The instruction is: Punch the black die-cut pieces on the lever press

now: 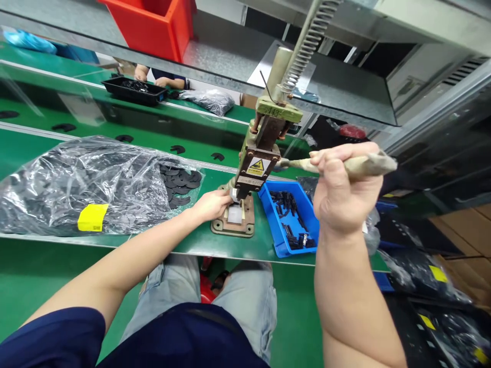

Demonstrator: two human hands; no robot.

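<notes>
A hand press (256, 166) with a warning label and a tall spring stands on the green bench. My right hand (343, 189) is wrapped round its wrapped lever handle (370, 164), out to the right of the press. Down at the press base (245, 228), my left hand (213, 205) has its fingers together beside the lowered ram; what its fingertips hold, if anything, is too hidden to name. A pale block (235, 214) lies on the base. Right of the press sits a blue bin (281, 244) with small black parts (287, 204).
A plastic bag (95, 179) of flat black parts (180, 181) covers the bench at left. Black C-shaped pieces (177, 149) lie along the green belt behind. A red bin (153, 25) stands on the overhead shelf. Across the belt, another person's hands (163, 82) are near a black tray (134, 93).
</notes>
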